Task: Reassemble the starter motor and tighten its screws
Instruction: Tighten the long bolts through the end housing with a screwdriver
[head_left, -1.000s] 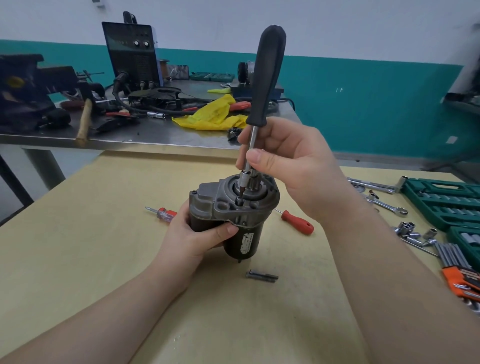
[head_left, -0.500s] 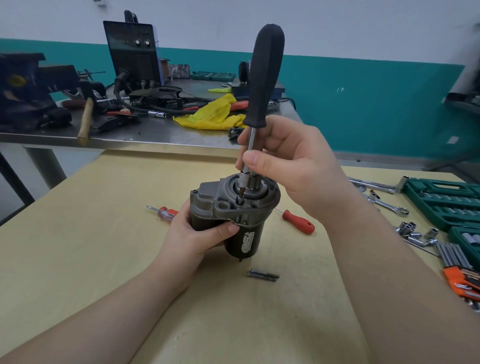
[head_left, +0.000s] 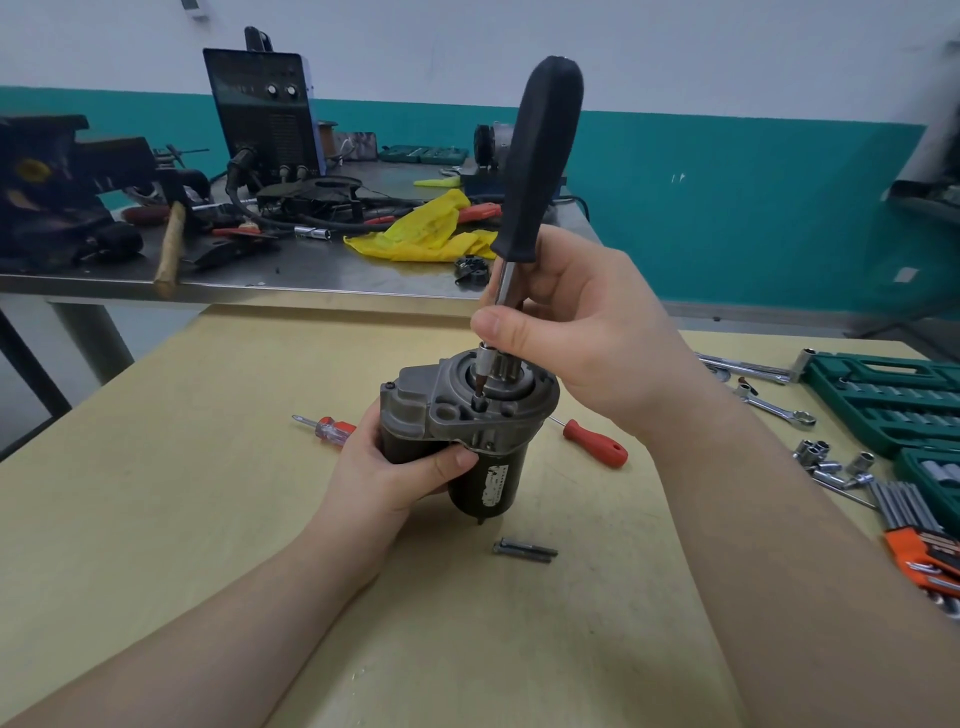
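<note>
Left hand (head_left: 395, 467) grip wraps the dark body of the starter motor (head_left: 467, 431), upright at desk (head_left: 156, 519) centre, grey cast housing on top. Right hand (head_left: 582, 332), at 1 o'clock, pinches screwdriver (head_left: 535, 171) shaft, tip in a housing screw.

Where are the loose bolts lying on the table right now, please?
In the head view, the loose bolts lie flat on the wooden table, just in front of the upright starter motor and slightly to its right, between the person's two forearms.

Two bare forearms — no sleeves; left hand (head_left: 395, 467), right hand (head_left: 587, 332) ungloved.
</note>
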